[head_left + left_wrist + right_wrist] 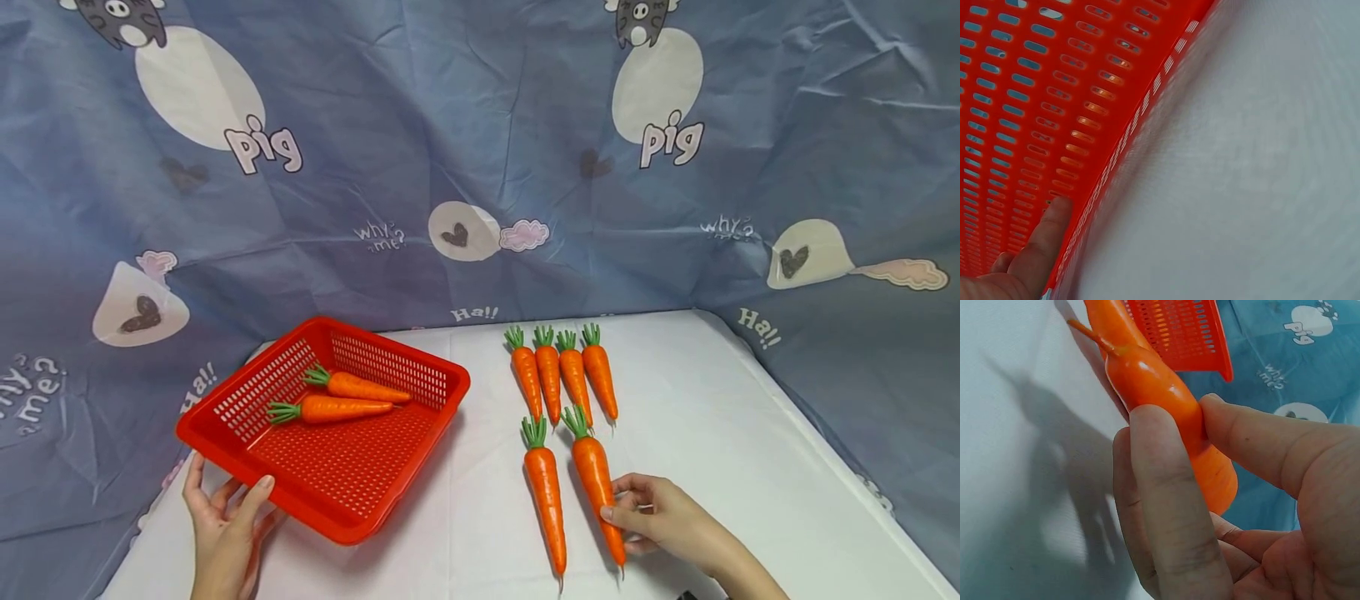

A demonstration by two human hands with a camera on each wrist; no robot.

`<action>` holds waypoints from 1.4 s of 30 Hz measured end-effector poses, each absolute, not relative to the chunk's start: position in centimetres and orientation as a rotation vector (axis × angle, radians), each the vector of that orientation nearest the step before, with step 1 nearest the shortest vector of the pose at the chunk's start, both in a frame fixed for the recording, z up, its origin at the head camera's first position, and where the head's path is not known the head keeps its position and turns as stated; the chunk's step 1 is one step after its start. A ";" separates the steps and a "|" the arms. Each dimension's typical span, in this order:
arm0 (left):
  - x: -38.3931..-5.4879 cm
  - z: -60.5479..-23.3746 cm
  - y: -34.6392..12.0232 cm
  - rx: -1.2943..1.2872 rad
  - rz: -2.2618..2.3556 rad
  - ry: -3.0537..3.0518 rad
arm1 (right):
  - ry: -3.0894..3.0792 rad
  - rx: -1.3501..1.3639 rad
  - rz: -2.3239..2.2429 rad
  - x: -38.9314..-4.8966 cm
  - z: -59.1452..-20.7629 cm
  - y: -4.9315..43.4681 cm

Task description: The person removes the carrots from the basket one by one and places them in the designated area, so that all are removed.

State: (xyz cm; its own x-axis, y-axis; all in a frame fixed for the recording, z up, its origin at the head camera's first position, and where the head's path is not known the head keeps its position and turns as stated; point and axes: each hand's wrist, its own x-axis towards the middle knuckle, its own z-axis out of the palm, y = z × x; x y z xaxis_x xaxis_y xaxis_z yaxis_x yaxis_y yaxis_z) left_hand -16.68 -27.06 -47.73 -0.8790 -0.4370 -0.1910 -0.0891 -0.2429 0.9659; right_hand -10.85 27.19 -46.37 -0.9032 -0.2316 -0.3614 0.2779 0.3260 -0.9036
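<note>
My left hand (225, 529) grips the near left corner of a red perforated plastic basket (341, 475), with the thumb over the rim and the other fingers beneath. The basket is tilted above the table, and two carrots (348, 408) with green tops lie inside. Its perforated wall fills much of the left wrist view, a finger (1047, 237) against it. On the right, my right hand (663, 517) pinches a carrot (592, 467) between thumb and fingertips near its lower half. In the right wrist view that carrot (1154, 384) casts a shadow on the table.
Left of the held carrot lies another single carrot (546, 500). Behind it, several carrots (550, 379) lie side by side in a row. A white cloth (720, 425) covers the table, and a blue printed curtain (480, 150) hangs along its back and sides.
</note>
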 end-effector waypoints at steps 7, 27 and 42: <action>-16.6 -47.6 -27.0 0.634 -2.213 -1.774 | 2.197 0.078 -1.564 -11.0 -46.8 26.8; -16.7 -47.7 -27.1 0.627 -2.221 -1.775 | 2.200 0.128 -1.541 -10.9 -47.2 25.8; -16.6 -47.7 -27.0 0.637 -2.225 -1.762 | 2.221 -0.002 -1.573 -11.1 -47.8 25.4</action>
